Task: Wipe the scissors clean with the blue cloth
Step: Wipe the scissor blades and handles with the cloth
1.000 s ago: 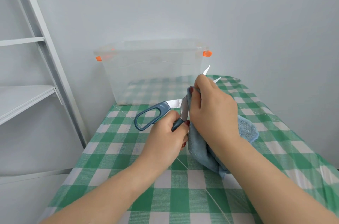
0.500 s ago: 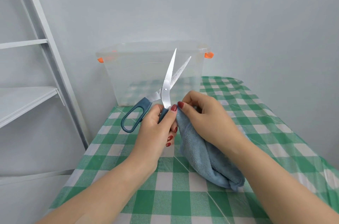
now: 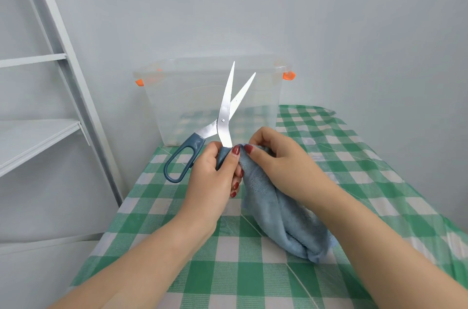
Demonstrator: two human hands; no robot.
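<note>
The scissors (image 3: 225, 108) have steel blades and dark blue handles. They stand upright above the table with the blades spread apart, tips pointing up. My left hand (image 3: 215, 177) grips one handle; the other handle loop sticks out to the left. My right hand (image 3: 276, 159) holds the blue cloth (image 3: 281, 217) bunched just right of the gripped handle, thumb and fingers pinching its top edge. The cloth hangs down onto the table and does not touch the blades.
A clear plastic storage box (image 3: 253, 96) with orange clips stands at the back of the table. The table wears a green and white checked cover (image 3: 329, 157). A white shelf unit (image 3: 38, 136) stands at the left, and a wall lies close behind.
One second ago the cloth was wrapped round the blades under my right hand. The right hand has drawn the cloth down off them, and the scissors have swung upright with both blades bare.
</note>
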